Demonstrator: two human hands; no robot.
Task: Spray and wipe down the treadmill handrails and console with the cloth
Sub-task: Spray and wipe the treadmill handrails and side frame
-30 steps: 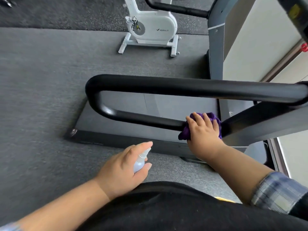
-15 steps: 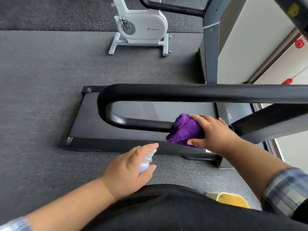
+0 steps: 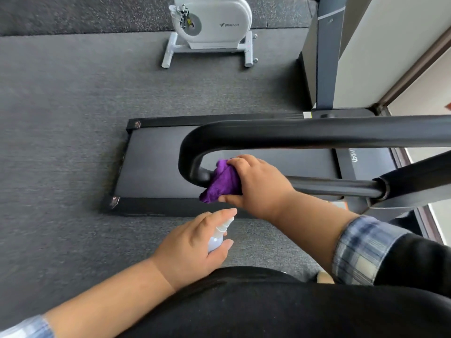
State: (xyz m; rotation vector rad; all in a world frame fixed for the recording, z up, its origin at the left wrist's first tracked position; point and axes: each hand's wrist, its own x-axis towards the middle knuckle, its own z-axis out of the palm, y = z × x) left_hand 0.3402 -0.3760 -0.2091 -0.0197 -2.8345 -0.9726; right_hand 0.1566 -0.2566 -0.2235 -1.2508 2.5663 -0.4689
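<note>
Treadmill (image 3: 156,167), flat and black, is laid on grey ribbed carpet (image 3: 61,118). Behind it stands a white bike (image 3: 212,28) marked MERACH. A smooth black looped handrail (image 3: 305,132) is wiped at its bend by the right hand (image 3: 256,186), clenched around a crumpled purple cloth (image 3: 222,184). A small pale spray bottle (image 3: 218,236) is gripped in the left hand (image 3: 195,245), nearer the body.

"MERACH" on the white exercise bike (image 3: 212,23); unreadable logo on the treadmill deck (image 3: 353,158).
</note>
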